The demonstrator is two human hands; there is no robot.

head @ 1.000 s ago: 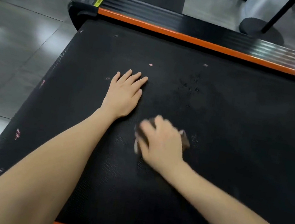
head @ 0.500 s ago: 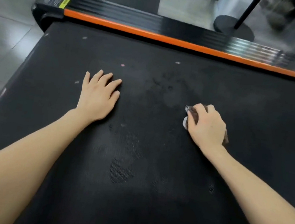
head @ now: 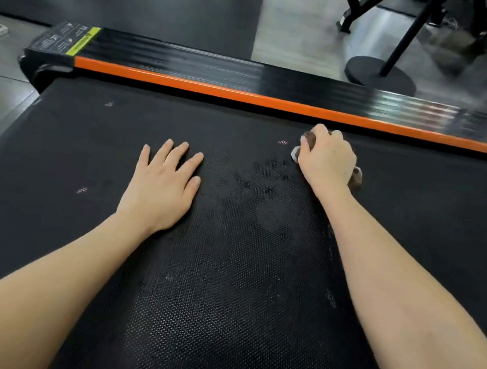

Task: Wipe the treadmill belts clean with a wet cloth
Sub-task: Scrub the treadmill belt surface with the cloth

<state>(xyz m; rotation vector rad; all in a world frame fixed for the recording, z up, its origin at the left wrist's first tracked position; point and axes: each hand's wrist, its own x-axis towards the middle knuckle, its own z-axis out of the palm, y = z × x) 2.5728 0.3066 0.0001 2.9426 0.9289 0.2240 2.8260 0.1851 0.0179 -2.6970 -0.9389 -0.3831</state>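
**Cloth held near the orange edge**

The fingers (head: 323, 133) of the right hand (head: 326, 160) curl round a bunched brown-and-white cloth (head: 357, 180). It sits on the black belt (head: 221, 304), upper right of centre, just below the orange strip (head: 247, 95). The left hand (head: 160, 188) lies flat at centre-left, fingers straight and slightly spread. Darker patches (head: 266, 187) mark the belt between the hands. A round stand base (head: 378, 75) shows at upper right.

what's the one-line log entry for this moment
right hand grips crumpled brown cloth near orange rail | left hand flat on black textured belt
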